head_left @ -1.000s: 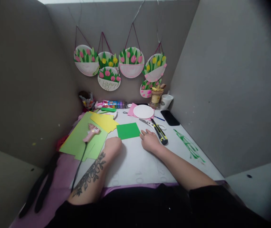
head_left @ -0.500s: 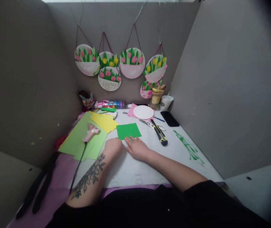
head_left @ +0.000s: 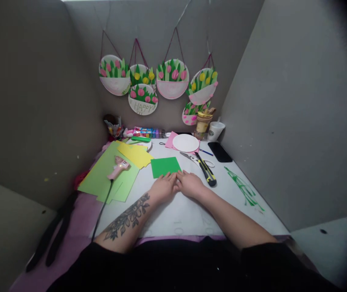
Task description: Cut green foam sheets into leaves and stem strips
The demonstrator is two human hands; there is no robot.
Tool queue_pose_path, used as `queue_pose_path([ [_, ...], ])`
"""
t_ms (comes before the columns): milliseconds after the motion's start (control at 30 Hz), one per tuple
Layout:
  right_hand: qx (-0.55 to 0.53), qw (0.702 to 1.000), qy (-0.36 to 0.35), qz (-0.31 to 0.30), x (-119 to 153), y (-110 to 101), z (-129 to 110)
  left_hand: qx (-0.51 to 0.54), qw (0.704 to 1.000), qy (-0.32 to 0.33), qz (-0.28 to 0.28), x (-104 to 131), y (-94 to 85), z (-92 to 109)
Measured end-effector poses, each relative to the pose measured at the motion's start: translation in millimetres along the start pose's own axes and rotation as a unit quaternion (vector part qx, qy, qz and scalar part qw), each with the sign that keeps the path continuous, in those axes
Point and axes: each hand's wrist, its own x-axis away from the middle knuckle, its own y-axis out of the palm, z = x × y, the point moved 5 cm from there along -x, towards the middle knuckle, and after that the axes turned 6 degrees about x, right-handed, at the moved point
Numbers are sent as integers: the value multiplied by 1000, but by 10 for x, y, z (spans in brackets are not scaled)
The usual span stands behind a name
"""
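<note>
A green paper rectangle (head_left: 166, 165) lies flat on the white work surface, in the middle of the head view. My left hand (head_left: 163, 188) rests with its fingers stretched out over the paper's near edge. Beside it, my right hand (head_left: 190, 185) touches the paper's near right corner, fingers extended. The two hands meet at the thumbs, whose tips are partly hidden. Close to my right hand are a yellow-and-black utility knife (head_left: 205, 169) and scissors (head_left: 191, 158), which partly overlap.
Left, a pink glue gun (head_left: 118, 168) lies on light green sheets (head_left: 97, 182), near yellow paper (head_left: 133, 154). Behind is a white paper plate (head_left: 186, 142). A phone (head_left: 220, 152) and green paper strips (head_left: 243, 188) lie right. Paper-plate flower baskets (head_left: 172, 87) hang at the back.
My left hand has moved right along the paper's near edge and its fingers have straightened out. My right hand has shifted right to the corner. The view has shifted slightly.
</note>
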Motion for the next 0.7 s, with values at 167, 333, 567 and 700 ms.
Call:
queue_pose_path([
  [167,-1,1000,6,-2,-2,0,31,-73,992,-100,-24,200,-264,-160],
  [333,-3,1000,27,12,-11,-25,-23,-104,980,-157,-62,335,-506,-204],
  [567,-83,985,-150,-3,-21,51,-509,-115,982,-135,-70,312,-502,-203],
  [700,-66,991,-108,-43,-21,82,-350,-99,981,-156,-63,302,-519,-239],
])
